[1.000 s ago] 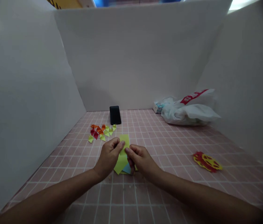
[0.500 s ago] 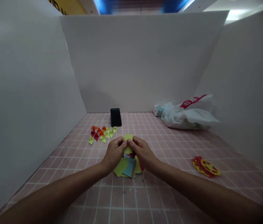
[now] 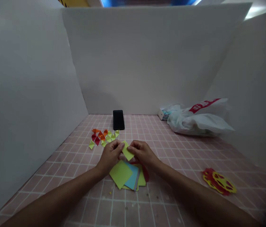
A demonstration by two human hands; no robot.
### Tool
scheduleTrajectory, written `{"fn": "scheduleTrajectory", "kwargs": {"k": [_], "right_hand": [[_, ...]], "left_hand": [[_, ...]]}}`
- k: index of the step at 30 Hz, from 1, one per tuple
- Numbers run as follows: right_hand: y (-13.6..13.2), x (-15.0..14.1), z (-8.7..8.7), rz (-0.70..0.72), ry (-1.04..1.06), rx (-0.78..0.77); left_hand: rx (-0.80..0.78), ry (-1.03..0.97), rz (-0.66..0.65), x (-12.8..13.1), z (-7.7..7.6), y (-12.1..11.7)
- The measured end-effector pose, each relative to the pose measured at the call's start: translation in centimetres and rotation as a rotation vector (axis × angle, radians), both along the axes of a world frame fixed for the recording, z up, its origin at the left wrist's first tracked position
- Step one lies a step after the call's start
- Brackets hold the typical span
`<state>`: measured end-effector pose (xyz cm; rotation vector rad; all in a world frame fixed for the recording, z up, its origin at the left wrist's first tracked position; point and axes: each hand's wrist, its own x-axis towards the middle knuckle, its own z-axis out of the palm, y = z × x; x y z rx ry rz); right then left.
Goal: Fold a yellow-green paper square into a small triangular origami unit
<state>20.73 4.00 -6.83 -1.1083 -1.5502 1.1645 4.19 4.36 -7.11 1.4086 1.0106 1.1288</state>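
Both of my hands pinch a small folded yellow-green paper point(image 3: 128, 152) held a little above the pink tiled table point(image 3: 175, 157). My left hand point(image 3: 110, 156) grips its left edge with thumb and fingers closed. My right hand point(image 3: 142, 153) pinches its right edge. Directly under the hands lies a small stack of coloured paper squares point(image 3: 127, 175): yellow-green on top, then blue, with red showing at the right. The folded piece sits tilted between my fingertips.
Several small folded triangles point(image 3: 102, 136) in orange, red and yellow-green lie at the back left. A black phone point(image 3: 118, 119) lies behind them. A white plastic bag point(image 3: 197, 119) sits at the back right. A red and yellow paper cutout point(image 3: 219, 185) lies right. White boards wall three sides.
The long yellow-green strip has been folded down into a short piece. My hands have lifted slightly off the stack, which now shows more fully beneath them.
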Motion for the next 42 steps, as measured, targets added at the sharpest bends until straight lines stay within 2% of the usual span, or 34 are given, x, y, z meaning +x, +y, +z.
{"fn": "scheduleTrajectory", "kwargs": {"k": [4, 8, 11, 14, 16, 18, 23, 27, 30, 42], "right_hand": [[-0.2, 0.3, -0.3, 0.028, 0.086, -0.076], [0.0, 0.9, -0.3, -0.073, 0.147, -0.046], [-0.1, 1.5, -0.3, -0.078, 0.106, -0.016], [-0.6, 1.6, -0.1, -0.013, 0.041, -0.002], [-1.0, 1.4, 0.1, -0.003, 0.07, -0.036], [-1.3, 1.1, 0.1, 0.001, 0.145, -0.097], [-1.4, 0.5, -0.1, 0.068, 0.28, -0.286], [-1.2, 0.7, -0.2, 0.003, 0.239, -0.241], [-1.2, 0.9, 0.1, 0.06, 0.195, -0.23], [-1.2, 0.9, 0.4, 0.096, 0.299, -0.233]], "left_hand": [[-0.04, -0.004, 0.036, -0.1, 0.1, -0.2], [-0.091, 0.011, 0.028, -0.2, 0.2, -0.5], [-0.14, 0.04, 0.001, -0.4, 0.1, -0.5], [-0.14, 0.102, -0.039, -0.6, 0.0, -0.5], [-0.112, 0.107, -0.036, -0.7, -0.1, -0.6], [-0.097, 0.079, 0.022, -0.6, -0.1, -0.7], [-0.128, 0.056, 0.069, -0.5, -0.5, -0.9], [-0.151, 0.142, 0.013, -0.4, -0.3, -1.0], [-0.172, 0.16, -0.073, -0.3, 0.1, -1.2], [-0.298, 0.011, -0.118, -0.1, 0.4, -1.7]]}}
